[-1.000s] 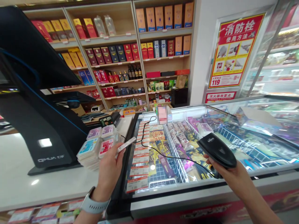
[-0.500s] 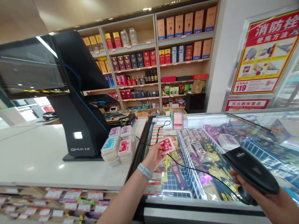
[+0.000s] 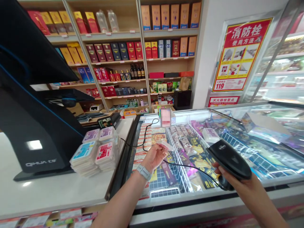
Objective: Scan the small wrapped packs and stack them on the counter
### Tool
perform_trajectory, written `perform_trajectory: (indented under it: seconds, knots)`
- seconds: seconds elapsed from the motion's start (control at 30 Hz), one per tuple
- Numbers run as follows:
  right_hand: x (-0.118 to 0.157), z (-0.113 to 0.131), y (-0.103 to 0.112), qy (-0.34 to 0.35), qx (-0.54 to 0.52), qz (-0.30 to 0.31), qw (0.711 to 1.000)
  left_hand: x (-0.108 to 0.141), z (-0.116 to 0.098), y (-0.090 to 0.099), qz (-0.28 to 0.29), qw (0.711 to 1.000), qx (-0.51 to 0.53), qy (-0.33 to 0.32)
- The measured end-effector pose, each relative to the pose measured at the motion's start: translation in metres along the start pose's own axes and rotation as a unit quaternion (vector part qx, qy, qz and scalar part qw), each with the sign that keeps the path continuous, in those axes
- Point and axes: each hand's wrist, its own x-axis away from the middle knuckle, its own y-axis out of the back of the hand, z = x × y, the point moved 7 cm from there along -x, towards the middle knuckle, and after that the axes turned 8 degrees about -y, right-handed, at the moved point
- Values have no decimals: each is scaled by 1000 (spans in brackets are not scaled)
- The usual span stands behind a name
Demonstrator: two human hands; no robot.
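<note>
Pinching a thin, pink-labelled pack by its edge, a person's left hand hovers above the glass top of a freezer, its fingers nearly closed on the item, which appears almost edge-on. The right hand grips a black scanner, fingers wrapped beneath its body, with the front end turned toward the left hand; scanner and pack are apart. A dark cord runs from the scanner across the glass and off toward the left. A pale watch strap circles the left wrist. Just beside the freezer, on a white table, stand close-set piles of flat packs, including a blue-topped pile and a red-topped pile, near the black stand of a screen. Wire baskets of wrapped goods show through the glass. Behind, boxes and bottles line wooden shelves, while a red-and-yellow poster hangs on the wall at right.
</note>
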Motion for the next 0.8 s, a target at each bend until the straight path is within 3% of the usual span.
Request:
perform_trajectory:
  seconds: [0.17, 0.27, 0.53, 0.8]
  knots:
    - [3, 1, -3, -13, 1, 1, 1000, 5, -4, 6, 12, 999, -37, -10]
    - [4, 2, -4, -28, -6, 0, 1000, 7, -3, 9, -15, 999, -28, 11]
    - [3, 1, -4, -12, 1, 7, 1000, 22, -5, -10, -7, 999, -1, 34]
    - [0, -8, -7, -25, 12, 42, 999, 22, 0, -6, -27, 996, 27, 83]
